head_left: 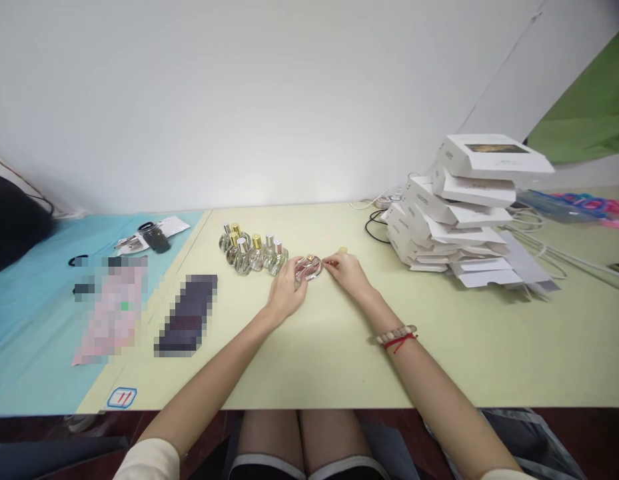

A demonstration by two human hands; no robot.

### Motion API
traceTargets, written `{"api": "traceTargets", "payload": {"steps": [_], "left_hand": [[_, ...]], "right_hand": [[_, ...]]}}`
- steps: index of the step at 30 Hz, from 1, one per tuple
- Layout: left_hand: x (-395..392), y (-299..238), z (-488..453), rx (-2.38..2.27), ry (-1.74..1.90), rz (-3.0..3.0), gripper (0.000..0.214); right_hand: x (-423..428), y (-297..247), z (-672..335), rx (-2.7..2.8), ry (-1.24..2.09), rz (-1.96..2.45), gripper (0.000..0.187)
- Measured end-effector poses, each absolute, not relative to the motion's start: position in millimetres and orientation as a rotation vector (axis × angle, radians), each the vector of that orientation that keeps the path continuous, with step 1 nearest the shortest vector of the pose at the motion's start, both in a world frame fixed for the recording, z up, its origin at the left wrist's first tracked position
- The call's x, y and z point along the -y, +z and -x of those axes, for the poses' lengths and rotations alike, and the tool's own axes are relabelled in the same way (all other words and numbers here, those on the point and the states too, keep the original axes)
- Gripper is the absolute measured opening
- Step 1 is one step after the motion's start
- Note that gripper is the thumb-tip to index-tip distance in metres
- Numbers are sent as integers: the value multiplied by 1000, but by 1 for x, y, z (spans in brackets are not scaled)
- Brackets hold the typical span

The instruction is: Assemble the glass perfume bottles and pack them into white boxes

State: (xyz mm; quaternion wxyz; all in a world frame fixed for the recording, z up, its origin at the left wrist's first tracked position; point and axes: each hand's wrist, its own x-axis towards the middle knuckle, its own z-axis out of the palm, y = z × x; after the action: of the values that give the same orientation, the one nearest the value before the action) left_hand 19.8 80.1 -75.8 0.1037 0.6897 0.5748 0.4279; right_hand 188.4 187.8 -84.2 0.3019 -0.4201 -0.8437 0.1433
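Note:
A small glass perfume bottle (309, 269) with a pinkish tint and a gold neck lies on the table, its cap off. My left hand (286, 292) closes round its left side. Close by on the right, my right hand (350, 272) has thumb and fingertips pinched together beside the bottle's edge; what they hold, if anything, is too small to make out. A yellowish round piece (343, 249), perhaps a cap, shows just behind the right hand. Several perfume bottles (256, 253) with gold and silver caps stand grouped to the left of my left hand.
At the right, a leaning stack of white boxes (454, 220) stands among loose cables (544, 257). A dark blurred-out rectangle (186, 317) lies left of my left arm. Farther left are a dark jar (154, 238), a white packet (174, 227) and a pink pixelated item (114, 307).

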Motion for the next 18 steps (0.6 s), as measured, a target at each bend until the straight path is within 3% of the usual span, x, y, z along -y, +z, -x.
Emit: {"api": "traceTargets", "payload": {"steps": [7, 13, 18], "left_hand": [[-79, -76, -20, -1675, 1268, -1916, 38], [-79, -76, -20, -1551, 1275, -1897, 38], [-80, -78, -20, -1559, 1262, -1935, 39]], "right_hand": [[-177, -77, -181, 1860, 733, 1066, 18], [-165, -55, -171, 1558, 1179, 887, 41], [-155, -45, -165, 1507, 1241, 764, 35]]}}
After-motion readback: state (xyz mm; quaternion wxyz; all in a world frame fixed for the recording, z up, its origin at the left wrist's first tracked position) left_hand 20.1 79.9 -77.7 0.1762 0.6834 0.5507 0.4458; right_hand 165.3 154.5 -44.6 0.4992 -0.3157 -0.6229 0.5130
